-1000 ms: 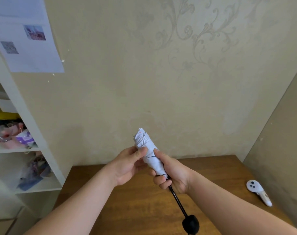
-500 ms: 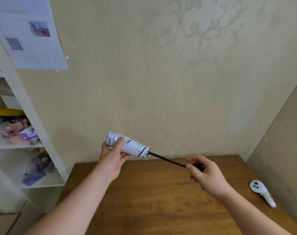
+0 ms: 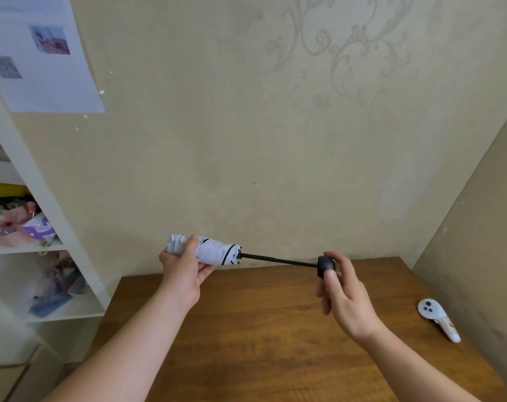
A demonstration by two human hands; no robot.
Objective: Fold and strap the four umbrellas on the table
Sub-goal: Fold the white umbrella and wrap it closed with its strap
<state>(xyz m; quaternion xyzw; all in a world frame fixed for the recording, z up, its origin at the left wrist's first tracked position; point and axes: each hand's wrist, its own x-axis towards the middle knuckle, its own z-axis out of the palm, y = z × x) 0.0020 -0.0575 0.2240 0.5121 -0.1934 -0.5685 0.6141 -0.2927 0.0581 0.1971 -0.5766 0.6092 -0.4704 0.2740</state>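
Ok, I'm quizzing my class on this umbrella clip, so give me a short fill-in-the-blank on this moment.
1. The left hand grips the rolled ____ canopy of the umbrella.
2. The right hand pinches the round black ____ at the end of the shaft.
3. The white controller lies on the ____ table.

Missing words: white; handle; wooden

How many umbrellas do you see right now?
1. The white umbrella is held above the table, left hand gripping its canopy, right hand at the handle. Others are out of view.
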